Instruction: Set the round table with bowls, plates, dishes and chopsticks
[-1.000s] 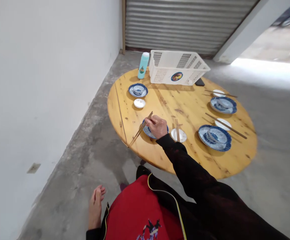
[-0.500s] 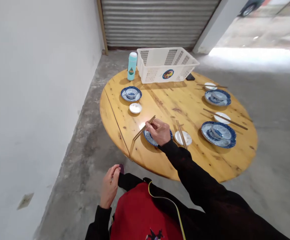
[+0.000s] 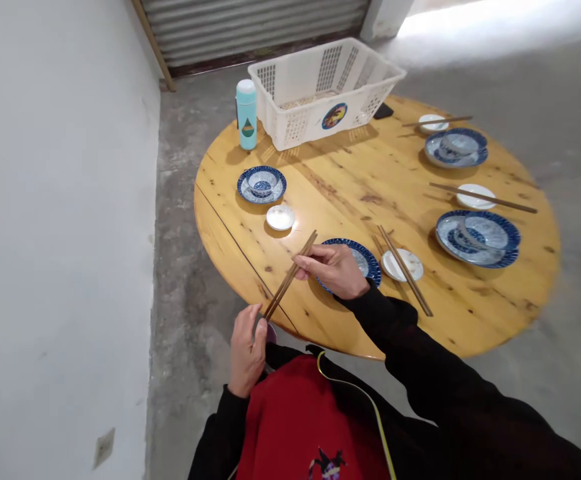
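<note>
My right hand (image 3: 334,269) is closed on a pair of brown chopsticks (image 3: 290,276), held over the near left part of a round wooden table (image 3: 350,193). Their low tips reach down to my left hand (image 3: 247,348), which sits by my chest with fingers curled against the tips. Under my right hand lies a blue patterned plate (image 3: 364,259). A small white saucer (image 3: 402,264) with a second pair of chopsticks (image 3: 404,269) across it lies just to the right.
Around the table lie further blue plates with bowls (image 3: 261,184) (image 3: 477,233) (image 3: 455,146), white saucers (image 3: 280,217) and chopsticks (image 3: 482,197). A white plastic basket (image 3: 323,89) and a teal bottle (image 3: 246,114) stand at the far side. A white wall is at left, concrete floor around.
My left hand rose from my side up to the chopstick tips. My right hand kept the chopsticks and drew them slightly toward me. The view tilted down and nearer to the table.
</note>
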Available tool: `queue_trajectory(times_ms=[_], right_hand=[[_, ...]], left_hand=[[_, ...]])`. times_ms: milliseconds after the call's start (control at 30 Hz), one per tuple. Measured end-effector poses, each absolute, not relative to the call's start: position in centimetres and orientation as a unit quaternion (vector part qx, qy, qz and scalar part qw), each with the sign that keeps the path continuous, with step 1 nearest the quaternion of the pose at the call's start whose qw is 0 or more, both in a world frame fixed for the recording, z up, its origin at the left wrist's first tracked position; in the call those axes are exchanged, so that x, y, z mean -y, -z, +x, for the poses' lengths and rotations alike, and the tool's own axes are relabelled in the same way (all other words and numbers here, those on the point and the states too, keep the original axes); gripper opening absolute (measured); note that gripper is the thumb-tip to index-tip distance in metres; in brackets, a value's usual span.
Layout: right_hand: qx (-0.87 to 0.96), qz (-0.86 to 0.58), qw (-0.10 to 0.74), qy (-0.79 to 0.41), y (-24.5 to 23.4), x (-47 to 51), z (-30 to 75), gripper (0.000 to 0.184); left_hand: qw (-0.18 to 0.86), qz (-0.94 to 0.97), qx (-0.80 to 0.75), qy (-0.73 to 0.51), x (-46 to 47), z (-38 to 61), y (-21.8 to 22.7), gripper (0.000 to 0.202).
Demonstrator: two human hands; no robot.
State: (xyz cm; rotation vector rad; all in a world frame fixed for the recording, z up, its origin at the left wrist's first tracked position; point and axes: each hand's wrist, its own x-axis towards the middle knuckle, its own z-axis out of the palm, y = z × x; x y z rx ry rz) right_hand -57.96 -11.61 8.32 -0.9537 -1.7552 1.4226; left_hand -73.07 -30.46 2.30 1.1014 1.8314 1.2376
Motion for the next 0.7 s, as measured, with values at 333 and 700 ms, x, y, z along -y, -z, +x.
queue_trajectory(times_ms=[333,700], right_hand=[[0.486,-0.403,0.344,-0.695,-5.9,11.2,-62.3,0.039],[0.428,-0.442,0.429,-0.661,-5.0,11.5,-68.3,0.041]], left_hand=[[0.599,0.364,-0.570,-0.429,27.5,-77.9,-2.5,0.045],[0.673,0.375,-0.522,-0.366,24.5,-87.0,-3.1,0.046]])
